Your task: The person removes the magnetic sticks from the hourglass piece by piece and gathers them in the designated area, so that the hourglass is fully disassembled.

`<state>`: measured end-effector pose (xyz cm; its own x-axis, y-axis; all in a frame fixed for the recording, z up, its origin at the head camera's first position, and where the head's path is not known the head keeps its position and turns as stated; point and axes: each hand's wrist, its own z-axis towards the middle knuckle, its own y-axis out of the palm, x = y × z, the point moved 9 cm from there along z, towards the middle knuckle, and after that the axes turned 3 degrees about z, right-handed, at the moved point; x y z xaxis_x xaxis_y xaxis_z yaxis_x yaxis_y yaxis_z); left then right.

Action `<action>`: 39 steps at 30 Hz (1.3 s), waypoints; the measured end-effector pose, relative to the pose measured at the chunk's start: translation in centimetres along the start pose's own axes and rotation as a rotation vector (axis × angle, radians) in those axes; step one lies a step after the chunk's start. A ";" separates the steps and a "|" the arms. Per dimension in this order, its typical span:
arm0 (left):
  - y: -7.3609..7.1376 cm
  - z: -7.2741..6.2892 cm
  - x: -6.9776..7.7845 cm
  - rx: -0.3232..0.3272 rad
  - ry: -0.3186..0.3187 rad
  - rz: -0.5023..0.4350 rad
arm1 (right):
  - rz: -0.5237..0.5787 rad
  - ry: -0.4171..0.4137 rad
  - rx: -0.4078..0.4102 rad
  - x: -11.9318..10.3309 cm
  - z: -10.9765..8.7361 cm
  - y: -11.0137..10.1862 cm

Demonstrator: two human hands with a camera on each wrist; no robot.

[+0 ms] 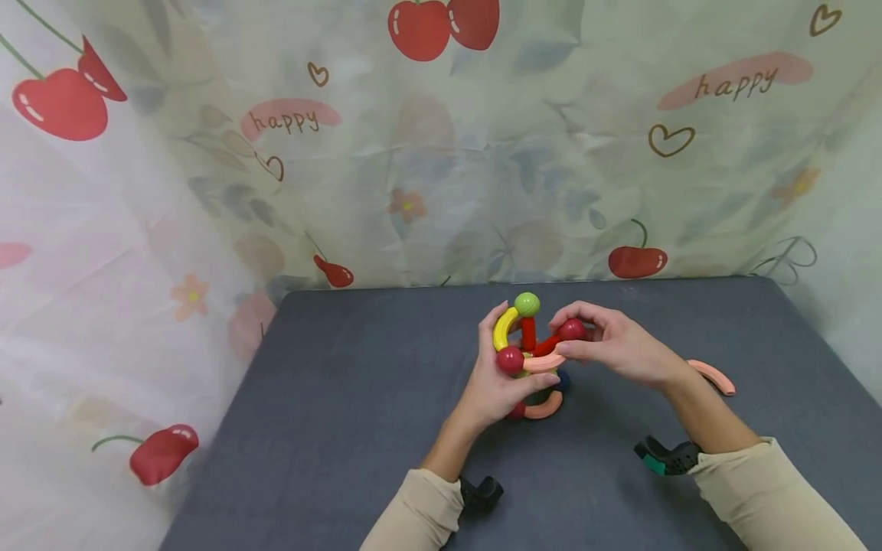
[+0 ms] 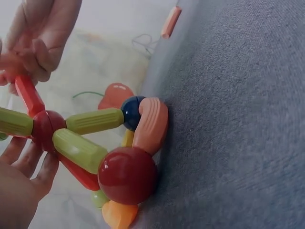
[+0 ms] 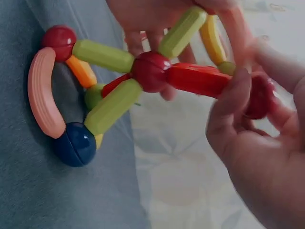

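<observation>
A toy structure of balls and rods stands on the table, with a central red ball (image 3: 151, 71), green rods (image 3: 104, 56) and a dark blue ball (image 3: 75, 144) low down. My left hand (image 1: 491, 386) holds its upper left part, the thumb across the front and fingers behind, near a curved yellow rod (image 1: 505, 329) and a red ball (image 1: 511, 360). On the upper right, my right hand (image 1: 628, 346) pinches another red ball (image 1: 571, 330), where a straight red rod (image 3: 198, 79) and a curved salmon rod (image 1: 544, 363) meet. A green ball (image 1: 527, 304) tops the structure.
One loose curved salmon rod (image 1: 713, 377) lies on the dark grey table (image 1: 331, 428), beyond my right forearm. A printed curtain (image 1: 482, 184) hangs along the back and left edges. Black wrist devices (image 1: 668, 457) sit by both cuffs.
</observation>
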<state>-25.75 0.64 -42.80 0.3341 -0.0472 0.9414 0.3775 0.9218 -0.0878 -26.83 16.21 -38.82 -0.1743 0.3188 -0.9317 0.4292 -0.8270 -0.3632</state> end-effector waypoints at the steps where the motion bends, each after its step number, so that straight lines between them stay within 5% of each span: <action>1: 0.1 0.0 0.0 -0.003 -0.001 -0.002 | -0.005 0.004 0.007 0.2 0.1 -0.1; 7: 0.4 0.0 0.1 -0.006 -0.003 -0.009 | 0.000 0.019 0.046 0.8 0.4 -0.3; 12: 0.2 0.0 -0.1 0.001 -0.017 -0.001 | 0.144 0.052 0.055 0.9 0.6 -0.2; 17: 0.2 -0.1 -0.3 -0.022 -0.056 -0.033 | 0.233 0.034 0.161 1.0 0.6 -1.8; 23: 0.4 -0.2 -0.1 -0.120 -0.065 -0.091 | -0.066 0.101 0.309 4.0 1.9 -5.5; 28: 0.2 -0.1 0.5 -0.162 -0.003 -0.021 | -0.243 0.222 0.339 8.4 3.8 -7.0; 34: -0.3 0.1 0.3 -0.166 -0.017 0.061 | -0.446 0.202 0.381 10.5 5.8 -7.9; 39: -0.8 0.0 0.2 -0.171 -0.027 0.077 | -0.490 0.201 0.372 11.3 6.3 -7.7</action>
<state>-26.04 -0.11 -42.56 0.3455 0.0337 0.9378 0.4936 0.8434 -0.2122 -37.70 23.24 -46.51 -0.0872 0.7510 -0.6546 -0.0006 -0.6571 -0.7538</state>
